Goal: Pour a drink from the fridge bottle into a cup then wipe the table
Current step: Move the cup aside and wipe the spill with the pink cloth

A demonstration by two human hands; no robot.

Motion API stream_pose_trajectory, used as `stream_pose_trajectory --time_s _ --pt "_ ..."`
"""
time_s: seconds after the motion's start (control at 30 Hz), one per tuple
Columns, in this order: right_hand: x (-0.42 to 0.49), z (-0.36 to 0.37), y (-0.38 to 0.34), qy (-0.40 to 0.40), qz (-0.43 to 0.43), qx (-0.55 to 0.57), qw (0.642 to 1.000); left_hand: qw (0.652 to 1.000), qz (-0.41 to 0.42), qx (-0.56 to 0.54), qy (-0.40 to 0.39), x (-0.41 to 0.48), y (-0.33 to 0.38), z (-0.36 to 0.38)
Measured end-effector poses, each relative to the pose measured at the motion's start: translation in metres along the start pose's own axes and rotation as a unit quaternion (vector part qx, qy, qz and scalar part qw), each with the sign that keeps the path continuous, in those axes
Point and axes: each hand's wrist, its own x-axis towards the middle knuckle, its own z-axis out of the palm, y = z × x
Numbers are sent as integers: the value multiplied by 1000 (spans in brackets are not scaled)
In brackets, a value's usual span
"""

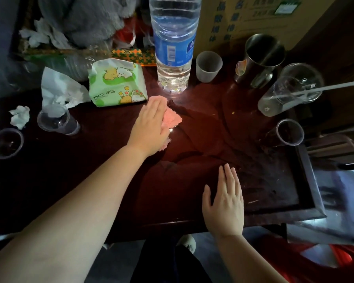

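Observation:
A large clear water bottle [173, 43] with a blue label stands upright at the back of the dark wooden table [192, 213]. To its right is a small translucent cup [208, 66]. My left hand [150, 124] presses flat on a pink cloth [172, 119] in the middle of the table, just in front of the bottle. A wet film glistens on the wood to the right of the cloth. My right hand [225, 201] lies flat, fingers together, on the table near its front edge, holding nothing.
A green tissue pack [117, 84] and crumpled tissues [59, 92] lie at the left, with clear plastic cups [55, 121]. At the right stand a steel mug [260, 58], a tipped cup with a straw [288, 94] and another clear cup [288, 132]. A cardboard box [253, 19] stands behind.

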Motion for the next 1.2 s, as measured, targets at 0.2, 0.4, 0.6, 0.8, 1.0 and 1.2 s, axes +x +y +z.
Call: stream_pose_trajectory --time_s 0.2,0.4,0.6,0.8,1.0,1.2 --pt "0 0 1 1 -1 11 1000 983 -160 -73 60 -13 30 9" --pt "0 0 1 3 1 12 1000 991 -109 -57 48 7 19 10" --pt "0 0 1 -1 -1 15 1000 994 -36 -103 22 30 -2 6" --pt "1 1 1 0 -3 14 1000 985 19 -170 -23 40 6 4" --pt "0 1 0 4 -4 17 1000 990 90 -101 -27 39 1 7" --pt "0 0 0 13 -8 17 1000 982 168 -21 -86 31 3 -9"
